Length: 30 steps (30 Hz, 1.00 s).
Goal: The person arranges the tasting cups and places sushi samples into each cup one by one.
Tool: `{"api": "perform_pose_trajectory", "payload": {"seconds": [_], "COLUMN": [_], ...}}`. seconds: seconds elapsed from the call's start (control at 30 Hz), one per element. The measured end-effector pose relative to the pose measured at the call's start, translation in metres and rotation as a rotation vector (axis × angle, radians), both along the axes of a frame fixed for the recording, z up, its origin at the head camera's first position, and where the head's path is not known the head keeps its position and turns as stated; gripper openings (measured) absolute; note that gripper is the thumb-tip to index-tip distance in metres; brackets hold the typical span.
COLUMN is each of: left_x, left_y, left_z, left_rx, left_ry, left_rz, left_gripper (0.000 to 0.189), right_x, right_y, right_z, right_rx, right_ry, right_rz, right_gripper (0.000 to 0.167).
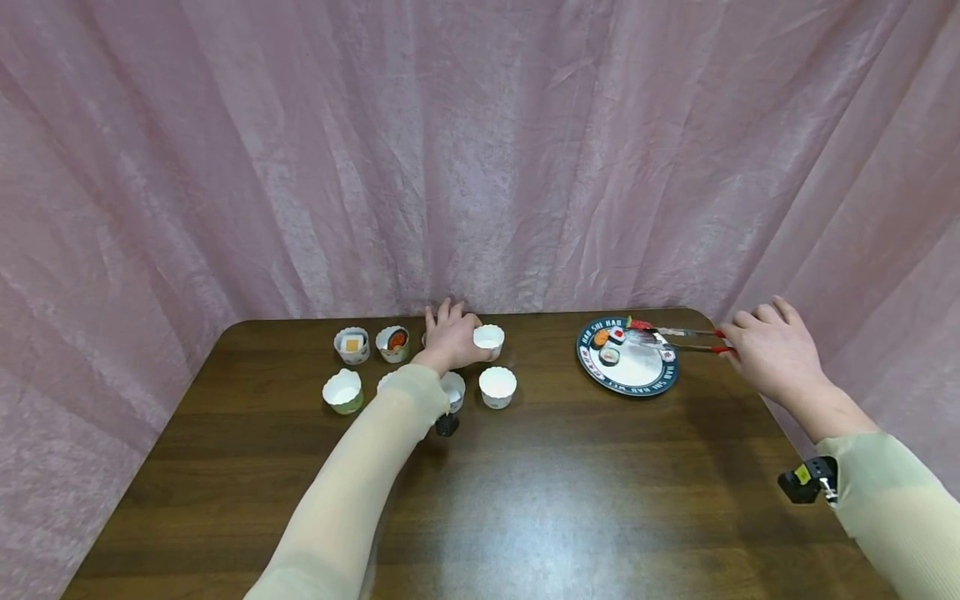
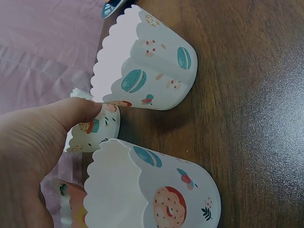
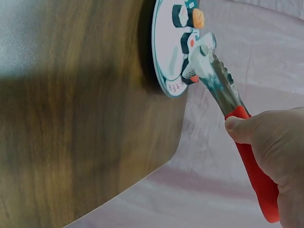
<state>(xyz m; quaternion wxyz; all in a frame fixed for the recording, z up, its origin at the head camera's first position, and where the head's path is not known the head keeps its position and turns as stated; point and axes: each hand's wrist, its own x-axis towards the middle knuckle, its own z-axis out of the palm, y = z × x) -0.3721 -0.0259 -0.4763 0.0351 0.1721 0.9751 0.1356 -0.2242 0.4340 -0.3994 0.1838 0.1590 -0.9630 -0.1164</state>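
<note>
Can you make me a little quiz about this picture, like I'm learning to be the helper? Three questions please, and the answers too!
1. Which hand holds the tongs?
2. True or false: the plate has white letters on its blue rim.
3. What is in the leftmost cup of the back row?
A) a spoon
B) a white and yellow-orange piece
C) nothing

Key:
1. The right hand.
2. True.
3. B.
</note>
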Motion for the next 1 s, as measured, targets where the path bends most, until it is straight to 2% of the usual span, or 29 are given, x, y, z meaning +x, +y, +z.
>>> {"api": "perform_pose_trajectory", "payload": {"seconds": [0.3,0.53,0.77,1.0], "left_x": [0.002,0.0,0.002,0.002], "left_y": [0.001,0.003,0.002,0.002], "left_z": [0.0,-0.001,0.0,0.0], "left_rx": [-0.001,-0.023,-0.013,-0.006], "left_ry": [-0.009,-0.001,-0.011,-0.019], "left_rz": [-0.007,-0.012,-0.011,-0.012], "left_gripper": [0.06,0.059,0.06,0.061], "right_x": [-0.006,-0.018,-0.031,-0.046], "right_y": [-0.028,-0.059,-0.099,-0.135], "right_z": [0.012,0.016,0.018,0.014], "right_rx": [-0.016,-0.036,-0.053,-0.043], "right_ry": [0.058,0.085,0.057,0.049], "right_rz": [0.074,0.155,0.167,0.2], "right_gripper": [0.038,0.037,0.035,0.033]}}
